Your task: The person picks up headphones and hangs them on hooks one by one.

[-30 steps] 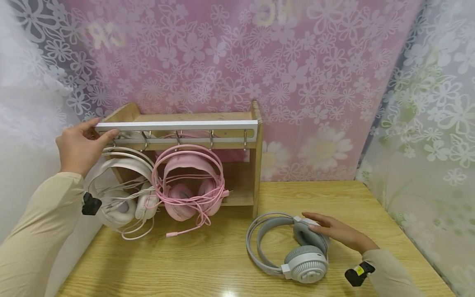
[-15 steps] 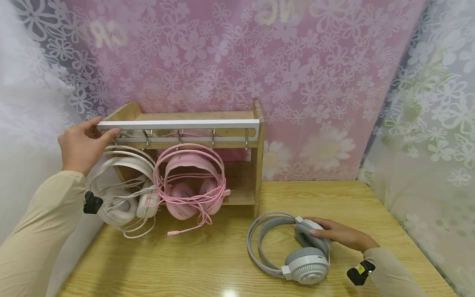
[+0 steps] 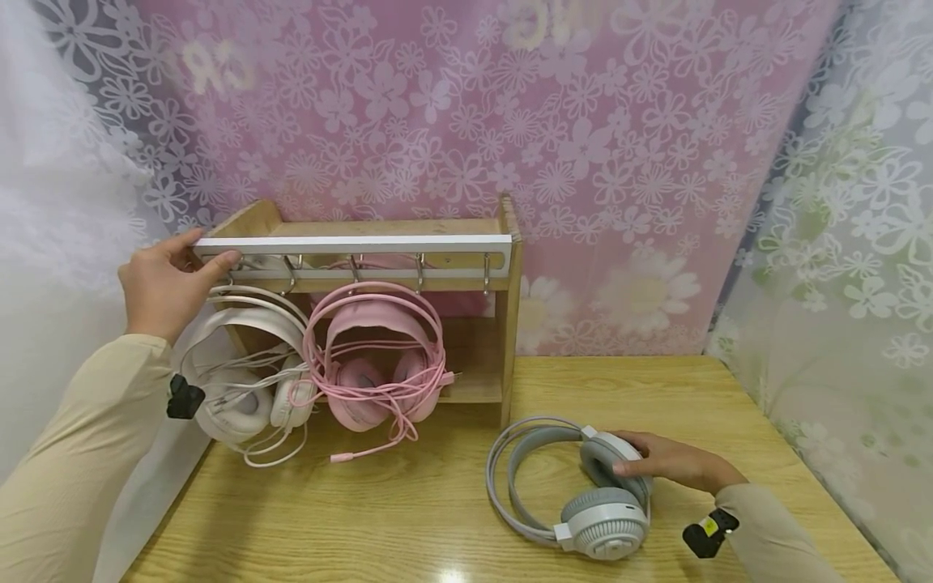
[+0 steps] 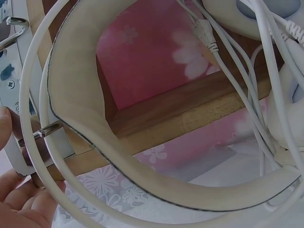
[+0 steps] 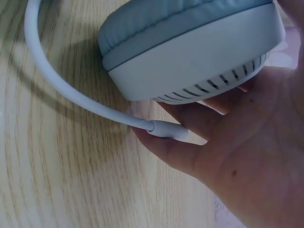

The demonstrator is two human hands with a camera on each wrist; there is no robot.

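With thumb and fingers, my left hand [image 3: 164, 287] grips the left end of the white hook rail [image 3: 350, 244] on a wooden shelf. In the left wrist view, white headphones [image 4: 78, 61] hang from a metal hook near that thumb. Pink headphones [image 3: 379, 320] with bundled cables hang to their right. Grey-and-white headphones [image 3: 535, 437] lie on the wooden table. My right hand [image 3: 681, 463] holds their far ear cup, thumb at the cushion and fingers on the outer side. In the right wrist view, the fingers lie under the cup's slotted shell [image 5: 204, 66], beside a thin white arm [image 5: 85, 102].
The wooden shelf [image 3: 508, 340] stands against a pink flowered cloth [image 3: 583, 162]. Further hooks [image 3: 486, 274] without headphones line the rail's right part. White cloth covers the left side, and a flowered sheet [image 3: 860, 324] hangs at the right edge of the table [image 3: 350, 518].
The right hand's fingers have closed in round the ear cup, and its thumb has come down onto the cushion. The left hand stays on the rail. The view has shifted slightly.
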